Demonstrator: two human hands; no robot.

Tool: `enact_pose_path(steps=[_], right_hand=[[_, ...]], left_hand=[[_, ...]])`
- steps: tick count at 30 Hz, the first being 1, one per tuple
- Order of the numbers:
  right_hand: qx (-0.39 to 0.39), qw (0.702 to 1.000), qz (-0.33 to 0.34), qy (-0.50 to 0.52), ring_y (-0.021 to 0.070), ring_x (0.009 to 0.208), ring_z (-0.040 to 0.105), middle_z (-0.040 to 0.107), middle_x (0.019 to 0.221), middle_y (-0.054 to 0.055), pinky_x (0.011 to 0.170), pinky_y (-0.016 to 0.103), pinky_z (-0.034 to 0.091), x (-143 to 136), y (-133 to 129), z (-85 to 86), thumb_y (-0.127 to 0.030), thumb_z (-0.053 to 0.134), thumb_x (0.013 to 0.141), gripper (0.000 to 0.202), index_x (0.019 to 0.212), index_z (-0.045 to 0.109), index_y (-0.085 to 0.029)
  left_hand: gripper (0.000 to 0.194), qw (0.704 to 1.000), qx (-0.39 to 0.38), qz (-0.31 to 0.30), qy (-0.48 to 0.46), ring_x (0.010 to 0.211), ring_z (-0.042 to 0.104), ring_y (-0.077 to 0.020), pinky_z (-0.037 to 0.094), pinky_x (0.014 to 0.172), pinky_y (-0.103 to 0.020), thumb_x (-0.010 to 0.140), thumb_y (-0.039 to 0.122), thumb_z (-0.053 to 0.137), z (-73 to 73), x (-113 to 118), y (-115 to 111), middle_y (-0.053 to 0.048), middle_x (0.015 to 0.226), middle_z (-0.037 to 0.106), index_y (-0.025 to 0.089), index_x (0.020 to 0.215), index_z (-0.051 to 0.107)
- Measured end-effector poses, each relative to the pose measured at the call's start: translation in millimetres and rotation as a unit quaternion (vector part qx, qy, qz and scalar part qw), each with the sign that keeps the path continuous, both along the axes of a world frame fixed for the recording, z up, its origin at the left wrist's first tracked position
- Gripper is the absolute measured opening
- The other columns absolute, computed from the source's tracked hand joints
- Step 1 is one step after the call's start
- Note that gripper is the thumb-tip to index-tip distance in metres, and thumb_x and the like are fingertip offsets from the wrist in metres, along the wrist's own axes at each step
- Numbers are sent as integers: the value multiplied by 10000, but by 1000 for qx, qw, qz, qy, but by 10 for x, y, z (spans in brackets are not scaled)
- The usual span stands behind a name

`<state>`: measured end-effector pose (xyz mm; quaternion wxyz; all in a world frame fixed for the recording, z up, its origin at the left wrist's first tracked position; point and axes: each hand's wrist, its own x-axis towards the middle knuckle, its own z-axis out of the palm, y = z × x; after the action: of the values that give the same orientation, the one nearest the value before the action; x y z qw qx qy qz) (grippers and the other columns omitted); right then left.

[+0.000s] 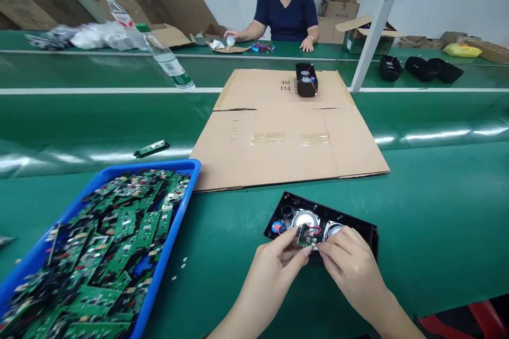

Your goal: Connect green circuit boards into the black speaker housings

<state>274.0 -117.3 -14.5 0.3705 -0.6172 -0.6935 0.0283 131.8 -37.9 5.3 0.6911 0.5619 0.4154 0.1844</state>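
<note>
My left hand (pixel 278 260) pinches a small green circuit board (pixel 304 237) between thumb and fingers. At the board's right end, the fingertips of my right hand (pixel 352 259) are pressed together, and what they grip is too small to make out. Red wires (pixel 316 230) loop just above the board. Beneath both hands lies a black speaker housing (pixel 290 204), tilted on the green table, its inside facing up. Two round silver speaker drivers (pixel 305 218) show in it, the right one partly covered by my right hand. A blue-and-red round part (pixel 277 228) sits at its left end.
A blue tray (pixel 181 206) heaped with circuit boards stands at left, with a loose board (pixel 151 149) behind it. A flat cardboard sheet (pixel 286 161) carries another speaker housing (pixel 306 80). Water bottles (pixel 169 63), a white post (pixel 376 26) and a seated person (pixel 286 13) are beyond.
</note>
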Motion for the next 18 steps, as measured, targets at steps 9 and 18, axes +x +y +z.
enact_pose_path(steps=[9,18], right_hand=[[35,998,-32,-38,139,619,515,585,675,28,560,278,411,-96,17,-11,-91,456,938,213,843,638,-148],[-96,979,-60,167,147,572,580,628,690,14,489,245,509,-85,-13,-82,-306,478,942,194,1046,602,-197]], left_hand=[[224,999,47,1,2,722,702,-229,616,680,-311,782,280,563,9,3,-32,-32,767,716,175,934,688],[304,980,193,-45,12,829,699,-222,599,664,-260,860,190,476,1,-93,-53,-72,979,741,232,1056,705]])
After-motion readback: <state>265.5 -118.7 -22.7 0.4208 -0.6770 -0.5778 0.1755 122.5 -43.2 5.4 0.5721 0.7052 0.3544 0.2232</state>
